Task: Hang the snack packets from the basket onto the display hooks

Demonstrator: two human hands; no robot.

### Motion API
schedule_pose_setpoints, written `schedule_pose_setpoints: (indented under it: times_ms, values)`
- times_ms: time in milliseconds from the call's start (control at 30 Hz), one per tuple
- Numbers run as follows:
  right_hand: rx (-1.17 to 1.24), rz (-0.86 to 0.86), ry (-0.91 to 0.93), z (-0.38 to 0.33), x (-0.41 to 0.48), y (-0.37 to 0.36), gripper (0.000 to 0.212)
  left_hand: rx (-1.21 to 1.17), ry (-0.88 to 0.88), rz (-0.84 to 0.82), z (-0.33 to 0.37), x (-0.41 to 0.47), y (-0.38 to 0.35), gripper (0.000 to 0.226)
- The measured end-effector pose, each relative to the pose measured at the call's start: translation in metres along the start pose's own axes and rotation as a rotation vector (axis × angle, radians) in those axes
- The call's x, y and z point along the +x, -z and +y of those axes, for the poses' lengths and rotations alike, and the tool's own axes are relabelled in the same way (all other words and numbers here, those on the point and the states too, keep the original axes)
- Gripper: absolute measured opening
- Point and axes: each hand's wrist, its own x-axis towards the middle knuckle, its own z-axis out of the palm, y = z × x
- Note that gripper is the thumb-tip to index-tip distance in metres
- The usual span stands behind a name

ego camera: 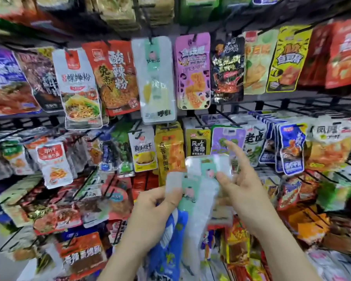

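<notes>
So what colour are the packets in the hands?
The packets are white with mint-green middles, in the head view.

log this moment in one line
left hand: grips lower mint packet | right hand: pinches upper mint packet | hung twin packet: top row

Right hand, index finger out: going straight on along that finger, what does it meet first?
Probably the purple packet hanging in the lower row, right beyond the fingertip of the right hand, which pinches a white-mint packet. Depth is unclear.

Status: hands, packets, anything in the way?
Left hand grips white-mint packets. Right hand pinches the top packet, index finger raised. Matching packet hangs on upper hook; nothing blocking the hands.
</notes>
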Motion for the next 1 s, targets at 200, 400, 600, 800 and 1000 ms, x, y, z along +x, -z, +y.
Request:
schedule_pose_setpoints:
  times_ms: [200,400,600,800,1000]
  values:
    - [0.065,-0.048,0.038,-0.025,0.023,-0.01,0.031,-0.031,-0.06,0.26,0.011,0.05,-0.005,0.033]
    - [-0.166,0.129,0.153,-0.019,0.043,-0.027,0.03,0.225,-0.133,0.439,0.031,0.062,-0.006,0.031]
    - [-0.254,0.283,0.436,-0.022,0.039,-0.059,0.031,0.675,-0.385,0.359,0.059,0.047,0.026,0.06]
    - [-0.342,0.088,0.609,-0.031,0.03,-0.103,0.032,0.319,-0.316,0.225,0.066,0.05,0.055,0.04]
    - [-0.206,0.034,0.502,-0.032,0.024,-0.114,0.027,0.582,-0.486,0.293,0.072,0.048,0.086,0.029]
